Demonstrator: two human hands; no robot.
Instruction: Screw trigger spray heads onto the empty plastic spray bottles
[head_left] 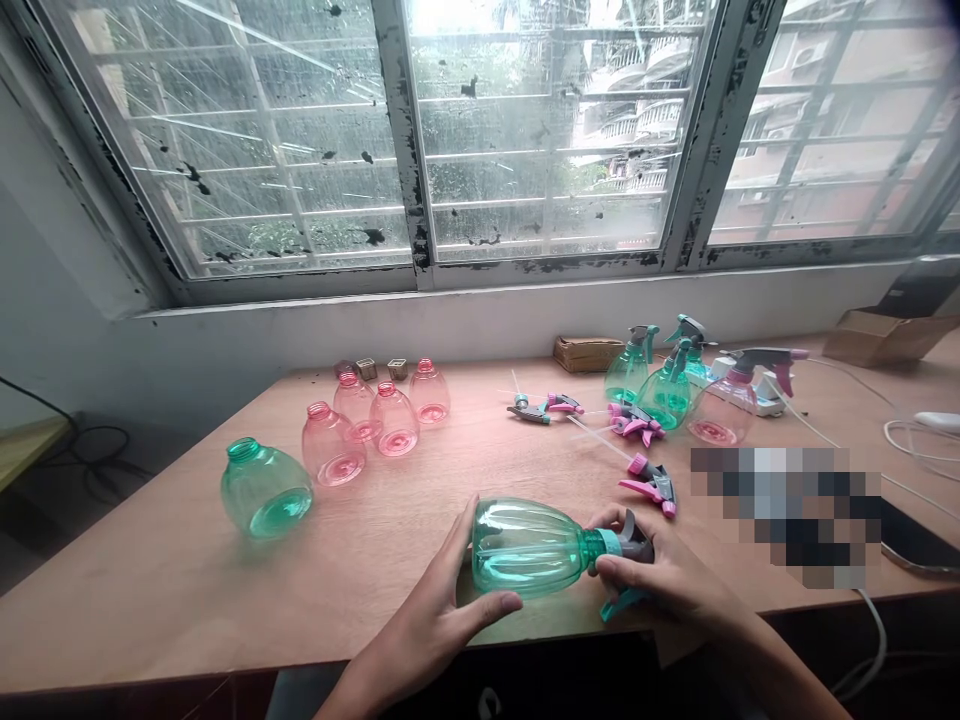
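Note:
A green see-through spray bottle [525,548] lies on its side between my hands, just above the table's front edge. My left hand [450,590] cups its base, with the thumb along the near side and the other fingers behind. At the neck, my right hand [652,570] grips the spray head [637,545], which is grey with a teal collar and trigger. The spray head sits on the bottle's mouth; how tightly, I cannot tell. Beyond my right hand lies a loose pink and grey spray head [651,485] with its thin tube.
On the left stand a headless green bottle [266,490] and several headless pink bottles [334,445]. More loose spray heads [634,422] lie right of centre. Behind them stand green spray bottles [666,390] and a pink one [724,408], near white cables and a power strip [769,398].

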